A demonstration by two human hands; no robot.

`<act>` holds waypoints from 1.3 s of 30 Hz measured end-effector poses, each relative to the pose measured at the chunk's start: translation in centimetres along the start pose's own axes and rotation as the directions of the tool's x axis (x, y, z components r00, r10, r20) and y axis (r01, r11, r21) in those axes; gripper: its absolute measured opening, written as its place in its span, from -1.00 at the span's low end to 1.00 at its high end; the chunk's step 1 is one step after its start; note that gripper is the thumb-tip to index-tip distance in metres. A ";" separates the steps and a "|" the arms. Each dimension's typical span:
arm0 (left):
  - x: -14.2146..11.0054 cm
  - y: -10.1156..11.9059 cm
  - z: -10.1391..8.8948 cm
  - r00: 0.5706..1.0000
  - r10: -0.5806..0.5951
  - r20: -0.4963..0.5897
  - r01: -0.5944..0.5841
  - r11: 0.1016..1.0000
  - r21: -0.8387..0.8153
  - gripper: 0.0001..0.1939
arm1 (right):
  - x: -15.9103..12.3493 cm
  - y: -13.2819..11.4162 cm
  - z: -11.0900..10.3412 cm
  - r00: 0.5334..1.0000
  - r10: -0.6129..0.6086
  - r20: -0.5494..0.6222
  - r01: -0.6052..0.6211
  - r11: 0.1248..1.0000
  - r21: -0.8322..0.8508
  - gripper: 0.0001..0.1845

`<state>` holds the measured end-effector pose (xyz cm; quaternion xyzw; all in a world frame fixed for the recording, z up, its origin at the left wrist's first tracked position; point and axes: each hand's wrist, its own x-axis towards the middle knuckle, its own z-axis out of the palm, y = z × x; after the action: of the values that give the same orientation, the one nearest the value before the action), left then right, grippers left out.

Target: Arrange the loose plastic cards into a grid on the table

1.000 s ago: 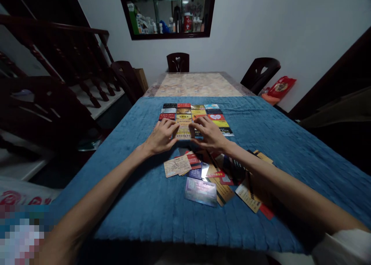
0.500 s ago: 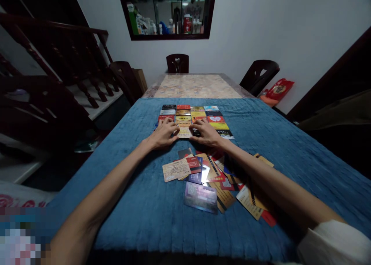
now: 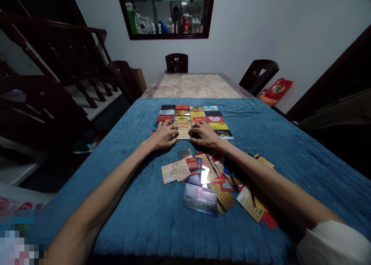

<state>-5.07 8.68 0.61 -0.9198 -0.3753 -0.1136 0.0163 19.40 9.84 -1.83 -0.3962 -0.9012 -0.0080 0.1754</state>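
Bank-type plastic cards lie in close rows on the blue cloth, among them a card with a white heart (image 3: 215,119) and a yellow card (image 3: 218,126). In the front row a pale yellow card (image 3: 183,134) lies flat between my two hands. My left hand (image 3: 164,135) rests on the left columns, fingers bent and apart, its fingertips at that card's left edge. My right hand (image 3: 205,134) covers part of a dark card (image 3: 195,135), its fingers spread and curved beside the pale card's right edge. Both hands hide parts of the cards beneath them.
Nearer me is a loose, overlapping pile of cards, with a beige card (image 3: 175,171) and a purplish card (image 3: 200,199) at its front left. My right forearm passes over the pile. A blue cloth (image 3: 124,214) covers the near table; chairs stand around the far end.
My left hand has shifted slightly left and down, and a little more of the left cards shows. My right hand stays almost in place. The view has tilted slightly.
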 end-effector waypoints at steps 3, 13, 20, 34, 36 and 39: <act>0.0 0.0 0.0 1.000 0.004 -0.009 -0.004 1.000 0.008 -0.80 | -0.1 -0.1 -0.2 1.000 -0.004 0.000 0.004 1.000 0.007 -0.73; 0.1 -0.3 0.5 1.000 0.005 -0.016 -0.004 0.999 0.051 -0.75 | 0.1 -1.0 -0.8 0.997 0.057 0.047 -0.056 0.998 -0.025 -0.71; 0.1 -0.2 0.7 1.000 -0.012 -0.022 0.013 0.998 0.068 -0.74 | -0.1 -1.5 -1.2 0.995 0.083 0.058 -0.081 0.996 -0.041 -0.72; 0.2 0.5 0.6 0.999 -0.048 -0.025 0.050 0.994 0.095 -0.76 | 0.3 -0.9 -0.5 0.995 0.055 0.086 -0.050 0.997 -0.051 -0.73; 0.1 0.6 0.6 0.999 -0.039 -0.034 0.042 0.995 0.093 -0.77 | 0.2 -0.7 -0.6 0.995 0.050 0.083 -0.046 0.998 -0.047 -0.73; 0.1 0.6 0.5 0.999 -0.027 -0.047 0.031 0.995 0.093 -0.77 | -0.1 -0.6 -0.9 0.996 0.055 0.070 -0.052 0.998 -0.045 -0.70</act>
<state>-4.45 8.35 0.16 -0.9097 -0.3929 -0.1170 0.0664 19.33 9.24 -0.97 -0.4238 -0.8956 -0.0088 0.1347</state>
